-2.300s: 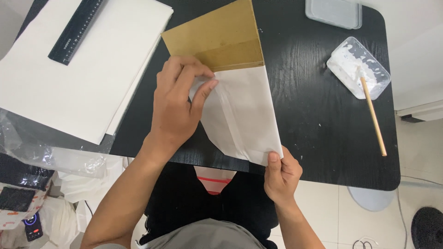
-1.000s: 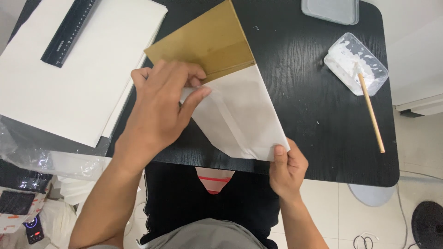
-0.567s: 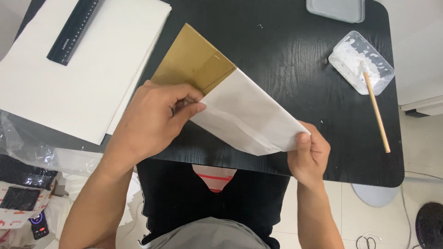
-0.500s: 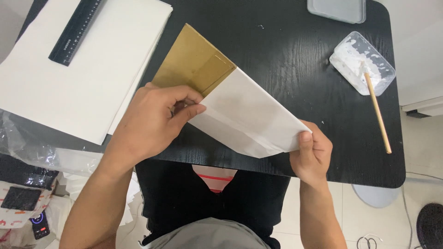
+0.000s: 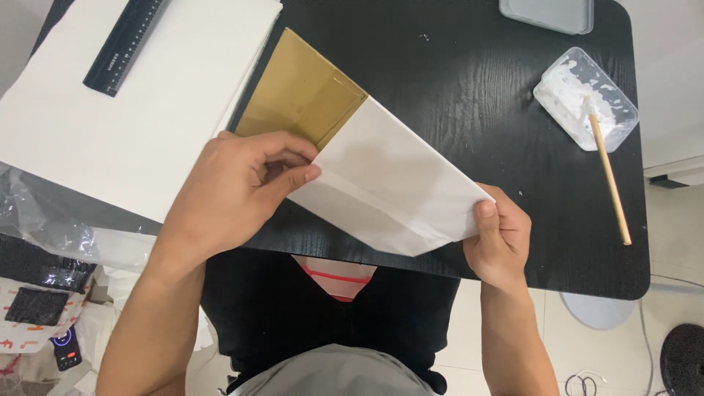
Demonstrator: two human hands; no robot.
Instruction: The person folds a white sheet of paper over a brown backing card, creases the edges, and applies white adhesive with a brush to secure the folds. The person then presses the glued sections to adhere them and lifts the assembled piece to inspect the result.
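A folded sheet of paper (image 5: 381, 183), gold on one side and white on the other, lies slanted on the black table (image 5: 469, 88). Its gold part (image 5: 301, 95) points to the far left; the white part runs toward the near right. My left hand (image 5: 235, 191) presses down on the paper's left edge, fingers curled over the fold where gold meets white. At the white part's right tip, my right hand (image 5: 495, 235) pinches the paper between thumb and fingers, near the table's front edge.
A stack of large white sheets (image 5: 139, 110) with a black ruler (image 5: 125, 44) on it lies at the left. At the right stands a clear tub of white paste (image 5: 583, 99) with a wooden stick (image 5: 607, 176). A clear lid (image 5: 546, 13) sits at the far edge.
The paper has turned clockwise, its white end swinging to the right. My right hand moved right with that end, still pinching it. My left hand stayed pressing on the left edge.
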